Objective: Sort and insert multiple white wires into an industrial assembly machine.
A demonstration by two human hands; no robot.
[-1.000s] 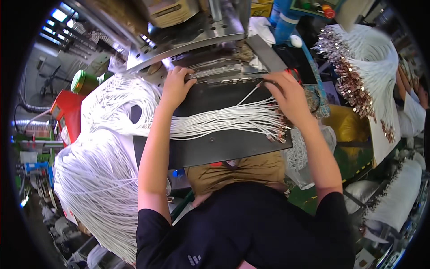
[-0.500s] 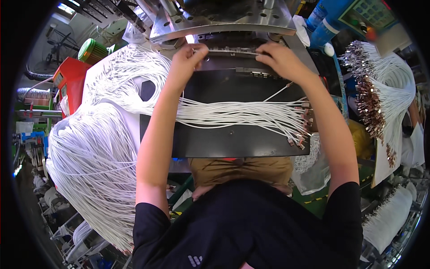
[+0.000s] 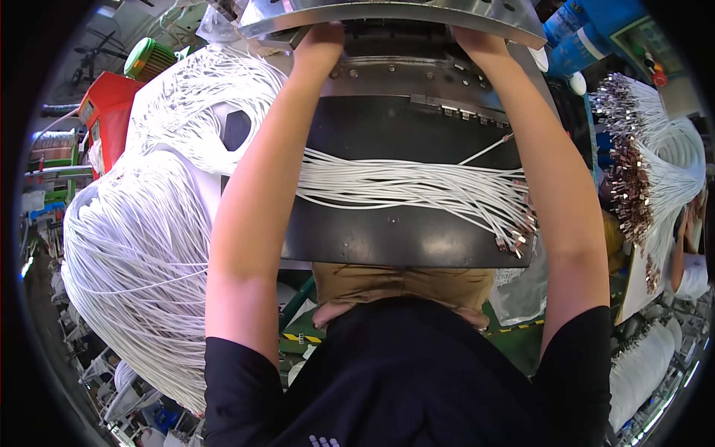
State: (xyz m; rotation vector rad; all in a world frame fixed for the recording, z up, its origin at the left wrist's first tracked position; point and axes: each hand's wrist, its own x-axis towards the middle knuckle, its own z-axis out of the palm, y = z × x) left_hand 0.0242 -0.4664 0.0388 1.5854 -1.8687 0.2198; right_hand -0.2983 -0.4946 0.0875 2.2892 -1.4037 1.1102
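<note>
Both my arms stretch away from me over a black tray (image 3: 395, 238). My left hand (image 3: 322, 46) and my right hand (image 3: 477, 43) reach the far edge of a machine, just under a curved shiny metal plate (image 3: 387, 13). That plate hides the fingers, so what they touch is unclear. Between my forearms a bundle of white wires (image 3: 402, 182) lies across the tray. Its metal terminals (image 3: 515, 237) fan out at the tray's right front corner, beside my right forearm.
A large heap of looped white wires (image 3: 126, 246) hangs at my left. Behind it are a red box (image 3: 108, 112) and a green round object (image 3: 145, 59). At the right hang more white wires with terminals (image 3: 633, 164), near blue cylinders (image 3: 588, 37) and another person (image 3: 689, 253).
Both hands have moved from the tray's far edge farther away, up under the metal plate. The view has tilted forward. The wire bundle stays on the tray.
</note>
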